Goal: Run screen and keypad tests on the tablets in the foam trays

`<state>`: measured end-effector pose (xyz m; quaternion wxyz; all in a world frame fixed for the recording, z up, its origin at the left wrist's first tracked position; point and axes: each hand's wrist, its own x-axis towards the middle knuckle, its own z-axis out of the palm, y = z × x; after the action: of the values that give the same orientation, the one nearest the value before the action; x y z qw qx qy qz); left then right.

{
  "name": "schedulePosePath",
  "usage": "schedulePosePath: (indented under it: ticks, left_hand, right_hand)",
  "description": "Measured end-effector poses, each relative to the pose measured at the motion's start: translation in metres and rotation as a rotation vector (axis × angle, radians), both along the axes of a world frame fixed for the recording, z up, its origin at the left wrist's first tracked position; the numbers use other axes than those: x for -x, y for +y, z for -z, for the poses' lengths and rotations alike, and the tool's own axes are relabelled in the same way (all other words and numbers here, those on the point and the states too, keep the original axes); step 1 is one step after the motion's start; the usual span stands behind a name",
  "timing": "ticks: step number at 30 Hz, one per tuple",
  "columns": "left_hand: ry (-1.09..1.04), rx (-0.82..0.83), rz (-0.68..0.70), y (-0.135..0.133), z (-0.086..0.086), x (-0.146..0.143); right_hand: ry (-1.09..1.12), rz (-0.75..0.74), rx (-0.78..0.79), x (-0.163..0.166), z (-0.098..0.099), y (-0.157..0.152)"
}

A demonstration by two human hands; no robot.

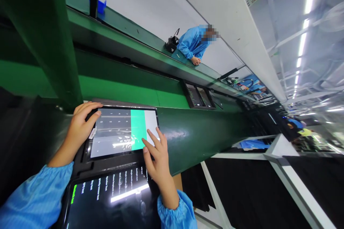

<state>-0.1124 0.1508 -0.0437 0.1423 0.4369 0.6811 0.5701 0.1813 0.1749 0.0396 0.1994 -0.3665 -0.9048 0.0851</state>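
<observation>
A tablet [115,128] with a calculator keypad on its lit screen lies in a black tray [107,166], its picture turned sideways to me. Over its left end lies my left hand [83,120], fingers stretched along the top corner and thumb on the edge. My right hand [158,152] is at the opposite end, fingers spread, fingertips over the green and white bands; whether they touch the glass I cannot tell. Closer to me, a second tablet [107,204] shows a dark screen with a list of text lines, one of them green. A small white label sits at the first tablet's left edge.
Beyond the green workbench [193,132] runs a bright green belt [129,91] with a black tray of two dark tablets [199,96]. A person in blue [192,43] leans at the far bench near a black device [171,44]. A white frame [271,150] stands right.
</observation>
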Motion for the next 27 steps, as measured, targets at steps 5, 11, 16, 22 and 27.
schedulePosePath:
  ticks: [5,11,16,22,27]
  left_hand:
    - [0.006,-0.011,0.004,0.0,0.001,-0.001]
    - [0.004,-0.016,-0.002,0.001,0.001,-0.003]
    - [0.017,-0.024,0.015,-0.002,-0.008,-0.004]
    - [0.201,-0.024,0.154,-0.007,-0.026,-0.014]
    - [0.527,0.088,0.264,-0.004,-0.04,-0.026]
  right_hand:
    - [-0.064,0.033,0.066,0.005,0.004,0.007]
    - [-0.013,-0.072,0.043,-0.006,0.003,0.002]
    - [-0.086,-0.001,0.045,0.0,0.004,0.007]
    - [-0.011,-0.001,0.016,-0.001,0.007,0.006]
    - [0.076,-0.016,-0.034,-0.006,0.009,0.002]
